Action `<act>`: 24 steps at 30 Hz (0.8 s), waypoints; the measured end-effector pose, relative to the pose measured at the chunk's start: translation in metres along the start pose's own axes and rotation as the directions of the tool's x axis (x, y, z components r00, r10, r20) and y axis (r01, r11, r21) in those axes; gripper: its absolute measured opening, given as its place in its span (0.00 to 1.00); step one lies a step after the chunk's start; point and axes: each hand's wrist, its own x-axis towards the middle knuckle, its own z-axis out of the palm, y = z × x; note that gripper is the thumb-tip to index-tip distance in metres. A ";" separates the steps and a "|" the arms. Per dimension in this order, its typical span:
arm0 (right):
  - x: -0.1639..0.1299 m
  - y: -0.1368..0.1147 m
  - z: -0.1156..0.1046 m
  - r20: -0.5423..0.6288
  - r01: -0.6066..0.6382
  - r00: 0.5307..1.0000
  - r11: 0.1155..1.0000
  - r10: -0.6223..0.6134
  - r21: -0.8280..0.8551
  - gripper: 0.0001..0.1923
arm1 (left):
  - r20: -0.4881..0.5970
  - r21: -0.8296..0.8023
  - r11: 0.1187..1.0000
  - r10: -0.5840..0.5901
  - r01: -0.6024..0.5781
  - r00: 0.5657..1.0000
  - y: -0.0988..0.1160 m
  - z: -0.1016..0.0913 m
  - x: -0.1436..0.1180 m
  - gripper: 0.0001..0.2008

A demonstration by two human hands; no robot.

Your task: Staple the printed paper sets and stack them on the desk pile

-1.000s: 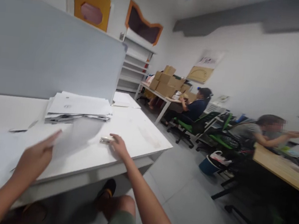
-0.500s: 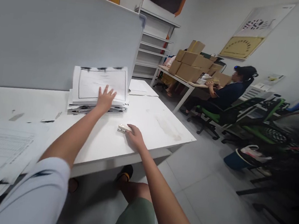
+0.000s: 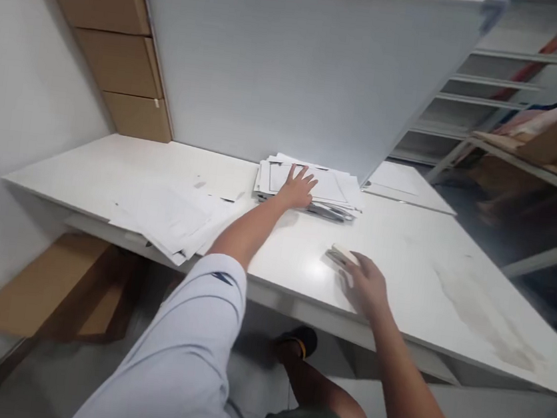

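My left hand (image 3: 299,188) lies with spread fingers on top of a stack of papers (image 3: 334,187) at the foot of the whiteboard. Dark-edged sheets show along the front of that stack. Nearer the front edge, my right hand (image 3: 367,281) is wrapped round a small whitish stapler (image 3: 341,255), its front end pointing to the left. Whether the stapler rests on the table or is just above it, I cannot tell. Left of my forearm, loose printed sheets (image 3: 167,216) are spread on the white table (image 3: 434,253), partly over its front edge.
A whiteboard (image 3: 294,70) stands upright along the table's back. Stacked cardboard boxes (image 3: 136,65) stand at the back left, and an open cardboard box (image 3: 49,283) is below the table's left end. More sheets (image 3: 397,177) lie past the board's right edge, before a metal shelf (image 3: 498,83).
My view has swung to the left, bringing the table's left side into sight. The raised top sheets now lie flat under my left hand. My right hand still holds the stapler.
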 end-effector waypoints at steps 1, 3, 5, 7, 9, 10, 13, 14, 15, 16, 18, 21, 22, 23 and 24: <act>0.000 -0.001 -0.001 0.008 -0.028 1.000 0.999 0.027 0.021 0.24 | -0.016 -0.027 0.999 -0.033 0.033 0.999 -0.003 -0.007 -0.022 0.30; -0.001 -0.005 -0.003 0.020 -0.093 0.996 0.992 0.091 0.084 0.24 | -0.019 -0.095 0.987 -0.135 0.133 0.991 -0.004 -0.021 -0.077 0.28; -0.002 -0.009 -0.005 0.012 -0.098 0.995 0.990 0.098 0.104 0.23 | 0.044 -0.120 0.941 -0.315 0.318 0.948 -0.006 -0.032 -0.146 0.25; -0.002 -0.012 -0.006 0.009 -0.089 0.996 0.991 0.089 0.101 0.23 | 0.078 -0.043 0.859 -0.506 0.510 0.859 -0.014 -0.039 -0.216 0.25; -0.001 -0.012 -0.006 0.015 -0.087 0.996 0.993 0.086 0.081 0.22 | 0.026 0.062 0.783 -0.622 0.619 0.783 -0.027 -0.045 -0.277 0.28; -0.001 -0.012 -0.005 0.014 -0.091 0.996 0.994 0.090 0.064 0.22 | 0.011 0.093 0.719 -0.692 0.689 0.722 -0.035 -0.048 -0.302 0.29; -0.002 -0.009 -0.003 0.010 -0.068 0.998 0.998 0.068 -0.010 0.20 | 0.025 0.098 0.603 -0.797 0.792 0.604 -0.057 -0.054 -0.347 0.31; -0.002 -0.008 -0.003 0.004 -0.047 0.999 0.998 0.047 -0.035 0.20 | 0.029 0.092 0.601 -0.799 0.794 0.601 -0.061 -0.055 -0.355 0.31; -0.003 -0.008 -0.002 0.001 -0.024 1.000 0.998 0.024 -0.056 0.20 | 0.028 0.096 0.611 -0.791 0.786 0.612 -0.063 -0.056 -0.359 0.30; -0.004 -0.008 -0.002 -0.001 -0.006 1.000 0.997 0.006 -0.073 0.20 | 0.024 0.107 0.623 -0.781 0.775 0.624 -0.063 -0.056 -0.361 0.30; -0.005 -0.010 -0.003 -0.003 0.005 1.000 0.995 -0.005 -0.101 0.20 | 0.037 0.137 0.640 -0.766 0.756 0.642 -0.058 -0.056 -0.360 0.33; -0.007 -0.014 -0.003 0.012 0.000 1.000 0.991 0.001 -0.131 0.21 | 0.092 0.135 0.699 -0.714 0.702 0.694 -0.050 -0.057 -0.353 0.38; -0.007 -0.015 -0.003 0.012 -0.002 1.000 0.991 0.003 -0.135 0.21 | 0.091 0.122 0.709 -0.704 0.694 0.704 -0.049 -0.058 -0.349 0.36; -0.007 -0.015 -0.003 0.009 -0.005 1.000 0.991 0.006 -0.134 0.22 | 0.082 0.103 0.710 -0.704 0.697 0.706 -0.050 -0.059 -0.346 0.32; -0.007 -0.016 -0.003 0.003 -0.010 1.000 0.991 0.010 -0.132 0.23 | 0.069 0.080 0.701 -0.713 0.709 0.698 -0.051 -0.061 -0.342 0.27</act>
